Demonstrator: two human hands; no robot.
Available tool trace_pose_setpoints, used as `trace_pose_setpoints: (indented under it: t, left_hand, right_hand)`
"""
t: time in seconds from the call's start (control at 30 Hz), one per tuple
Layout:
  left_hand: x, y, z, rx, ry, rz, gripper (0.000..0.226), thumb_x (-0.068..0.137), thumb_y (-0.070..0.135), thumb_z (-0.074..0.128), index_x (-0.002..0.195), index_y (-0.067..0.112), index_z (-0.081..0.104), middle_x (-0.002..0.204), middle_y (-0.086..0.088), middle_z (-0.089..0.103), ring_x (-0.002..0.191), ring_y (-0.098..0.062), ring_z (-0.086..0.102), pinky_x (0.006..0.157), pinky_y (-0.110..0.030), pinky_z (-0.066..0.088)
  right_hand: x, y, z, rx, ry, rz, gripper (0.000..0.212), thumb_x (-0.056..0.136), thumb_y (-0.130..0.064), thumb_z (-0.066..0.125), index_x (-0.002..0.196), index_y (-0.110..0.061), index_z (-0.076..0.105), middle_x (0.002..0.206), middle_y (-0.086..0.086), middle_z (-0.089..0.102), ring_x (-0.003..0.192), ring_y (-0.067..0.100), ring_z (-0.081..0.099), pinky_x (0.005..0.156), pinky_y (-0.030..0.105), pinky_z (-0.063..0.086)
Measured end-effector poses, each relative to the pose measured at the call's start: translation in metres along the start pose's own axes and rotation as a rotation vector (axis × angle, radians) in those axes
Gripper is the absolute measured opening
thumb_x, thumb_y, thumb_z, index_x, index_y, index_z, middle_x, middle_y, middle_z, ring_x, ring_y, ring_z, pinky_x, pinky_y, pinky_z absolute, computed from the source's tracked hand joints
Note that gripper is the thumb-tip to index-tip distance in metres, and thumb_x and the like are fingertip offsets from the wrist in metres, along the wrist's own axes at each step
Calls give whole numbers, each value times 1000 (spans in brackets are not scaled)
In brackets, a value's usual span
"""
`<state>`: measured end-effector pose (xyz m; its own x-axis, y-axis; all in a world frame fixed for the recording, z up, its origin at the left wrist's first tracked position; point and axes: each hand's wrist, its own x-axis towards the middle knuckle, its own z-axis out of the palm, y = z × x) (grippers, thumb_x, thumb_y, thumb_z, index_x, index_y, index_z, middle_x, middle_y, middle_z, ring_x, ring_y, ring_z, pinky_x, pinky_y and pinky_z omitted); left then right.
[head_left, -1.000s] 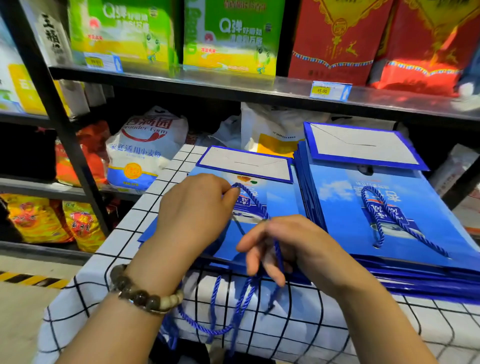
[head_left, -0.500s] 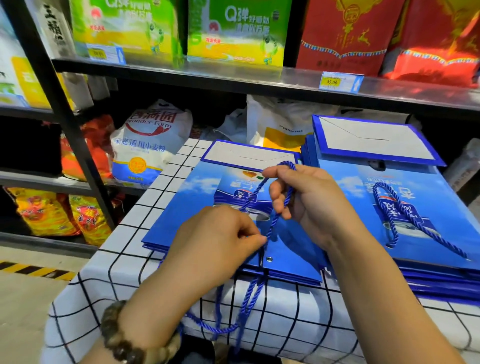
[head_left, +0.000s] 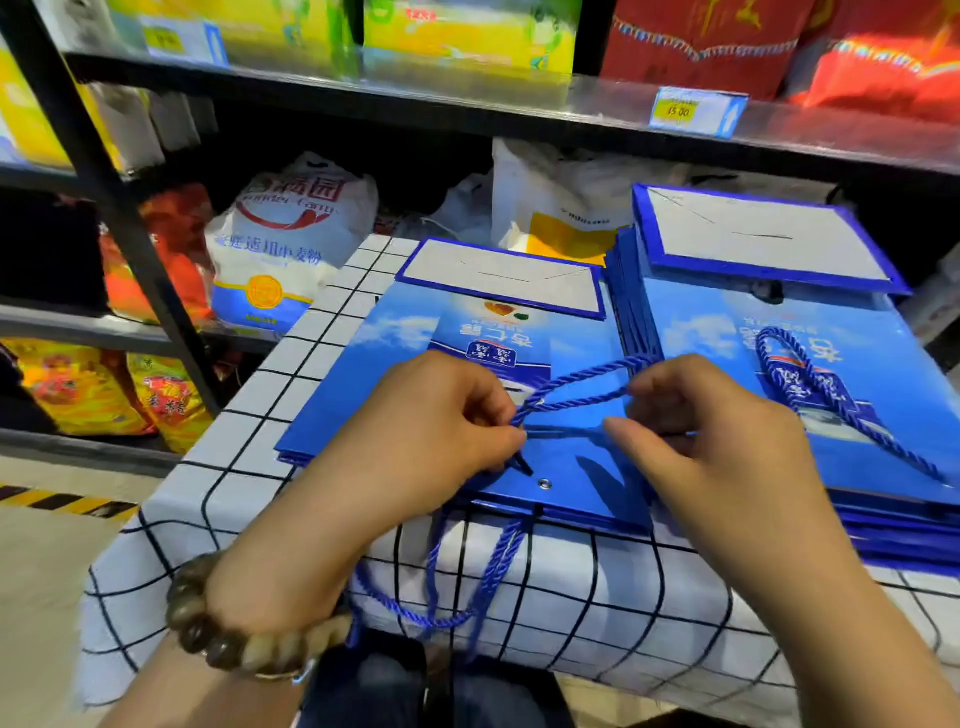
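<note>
A flat blue paper gift bag (head_left: 395, 364) lies on the checked tablecloth (head_left: 270, 395), its metal eyelet (head_left: 544, 484) near the front edge. A blue twisted cord (head_left: 582, 387) runs as a loop between my hands. My left hand (head_left: 431, 436) pinches the cord's end just above the eyelet. My right hand (head_left: 696, 431) holds the far end of the loop with curled fingers. More blue cord (head_left: 441, 587) hangs over the table's front edge.
A stack of the same blue bags (head_left: 810, 364), with a cord handle (head_left: 810, 395) on top, lies to the right. Behind stand black metal shelves (head_left: 467, 98) with flour sacks (head_left: 285, 239), yellow packets and red boxes. A price tag (head_left: 693, 111) hangs on the shelf edge.
My right hand has moved from above the bag's middle to the right, drawing the cord loop sideways. My left hand has shifted forward to the eyelet with the cord's end.
</note>
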<state>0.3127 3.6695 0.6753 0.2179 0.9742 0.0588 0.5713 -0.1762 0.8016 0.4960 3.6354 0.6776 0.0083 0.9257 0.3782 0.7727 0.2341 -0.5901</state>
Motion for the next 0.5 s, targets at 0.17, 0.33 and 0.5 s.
trace_pose_setpoints:
  t: [0.17, 0.33, 0.5]
  left_hand:
    - [2, 5, 5, -93, -54, 12, 22, 72, 8, 73, 61, 23, 60, 59, 1, 65, 58, -13, 63, 63, -23, 48]
    - [4, 8, 7, -17, -119, 55, 24, 73, 8, 72, 65, 27, 60, 55, 10, 59, 48, 3, 50, 60, -19, 45]
    - [8, 18, 1, 213, -199, 177, 26, 76, 13, 71, 68, 31, 55, 67, 12, 59, 65, 0, 54, 64, -15, 43]
  right_hand:
    - [-28, 18, 12, -46, -77, -263, 10, 75, -41, 57, 76, -32, 62, 82, -16, 64, 80, 3, 58, 71, 25, 42]
    - [-25, 17, 22, -164, -126, -352, 27, 77, -41, 52, 87, -25, 71, 95, -11, 71, 90, 7, 63, 79, 31, 51]
    - [-22, 16, 22, -132, -127, -367, 26, 81, -39, 49, 83, -25, 72, 87, -13, 72, 83, 6, 66, 77, 32, 53]
